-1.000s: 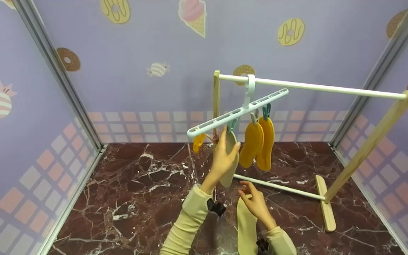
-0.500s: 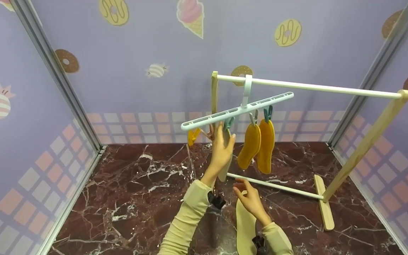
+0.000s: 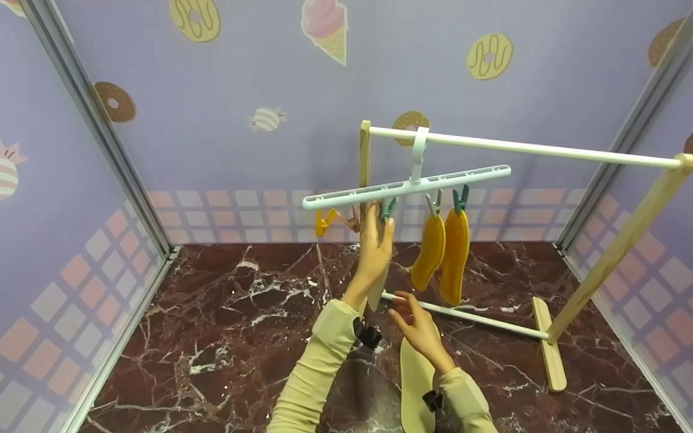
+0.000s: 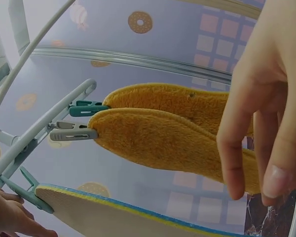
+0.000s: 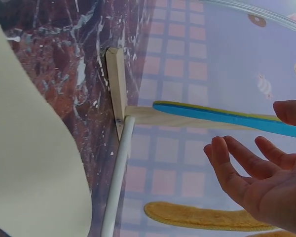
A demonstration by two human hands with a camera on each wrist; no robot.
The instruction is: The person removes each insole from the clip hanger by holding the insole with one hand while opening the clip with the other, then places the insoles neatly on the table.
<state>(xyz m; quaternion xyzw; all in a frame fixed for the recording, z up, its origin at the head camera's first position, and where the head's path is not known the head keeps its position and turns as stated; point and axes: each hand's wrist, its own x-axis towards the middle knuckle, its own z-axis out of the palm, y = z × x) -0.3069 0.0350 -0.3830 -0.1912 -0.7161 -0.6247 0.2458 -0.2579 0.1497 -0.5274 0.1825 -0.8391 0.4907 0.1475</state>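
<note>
Pale beige on its broad face and edged in yellow and blue, a hanging insole (image 4: 128, 217) is just beside the nearly straight fingers of the left hand (image 3: 374, 258), whose thumb stands apart; contact is unclear. The right hand (image 3: 421, 329), lower and a little to the right, has loosely curved, spread fingers around nothing.

Above the left fingers, a green plastic clip (image 4: 27, 194) grips the beige insole's top. To the right hang two fuzzy golden insoles, the nearer one (image 4: 153, 138) from a grey clip (image 4: 71, 133), the farther one (image 4: 167, 96) from a dark teal clip (image 4: 86, 110). Yellow (image 3: 323, 224) and pinkish (image 3: 351, 220) clips hang near the left end of the long, slotted, pale mint hanger (image 3: 414, 186), hooked over a white bar (image 3: 521, 146) between wooden posts (image 3: 617, 249).

Below the right hand, another pale beige insole (image 3: 415, 382) lies on the dark red, white-veined tabletop (image 3: 250, 337).
</note>
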